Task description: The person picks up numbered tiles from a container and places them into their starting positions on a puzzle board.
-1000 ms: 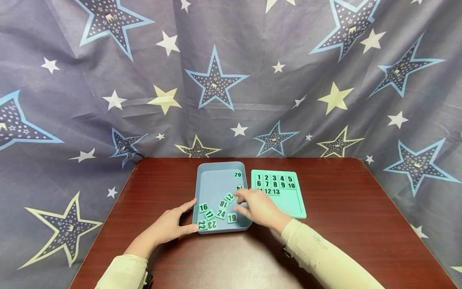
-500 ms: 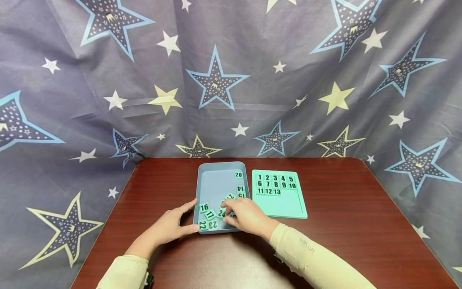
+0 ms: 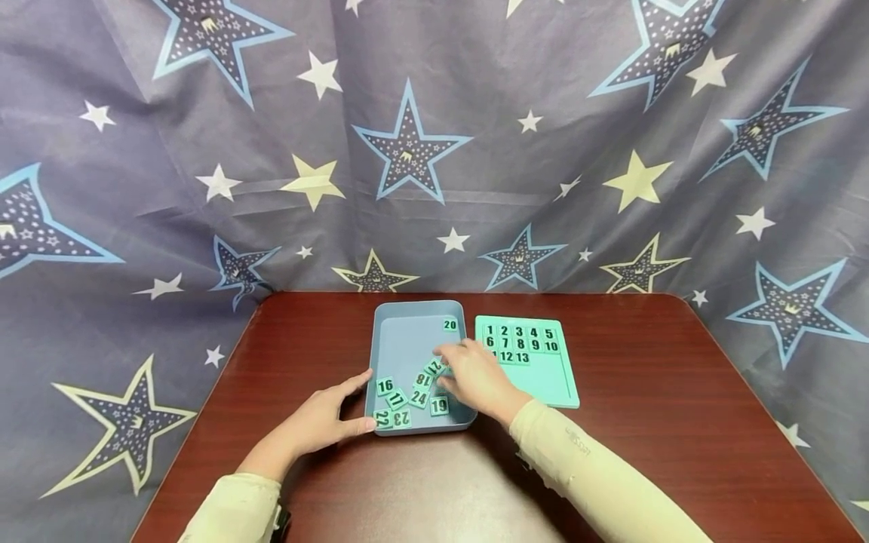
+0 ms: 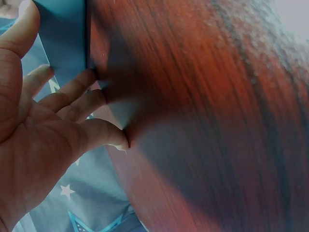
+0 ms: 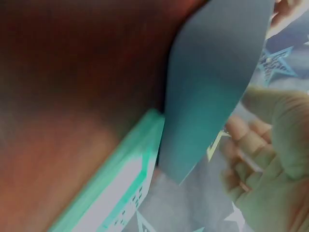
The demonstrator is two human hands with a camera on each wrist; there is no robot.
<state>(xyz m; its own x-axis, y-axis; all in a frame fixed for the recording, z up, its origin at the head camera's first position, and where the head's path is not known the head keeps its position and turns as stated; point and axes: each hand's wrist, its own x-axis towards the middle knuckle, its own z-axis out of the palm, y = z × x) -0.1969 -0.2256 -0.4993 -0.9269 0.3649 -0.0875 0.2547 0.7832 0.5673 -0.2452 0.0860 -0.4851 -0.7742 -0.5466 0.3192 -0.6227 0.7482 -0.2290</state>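
A blue-grey tray [image 3: 407, 332] holds several loose green number tiles, with tile 16 [image 3: 385, 385], tile 24 [image 3: 419, 398] and tile 19 [image 3: 439, 406] among them. My left hand [image 3: 324, 422] touches the tray's left side, thumb near the front corner and fingers spread. Over the tray's right part hovers my right hand [image 3: 478, 377], its thumb and index fingertips apart. The tiles beneath that hand are hidden. In the right wrist view, the tray wall [image 5: 212, 82] stands beside the loosely bent fingers [image 5: 248, 140].
Right of the tray lies a green number board [image 3: 543, 385], with tiles 1 to 13 in rows at its top. Both stand on a reddish-brown wooden table [image 3: 631, 362]. A grey star-patterned curtain [image 3: 489, 188] hangs behind the table.
My right hand first moved left and nearer over tiles 18, 24 and 19, then back up and right over tiles 14 and 15. The left hand stays at the tray's side.
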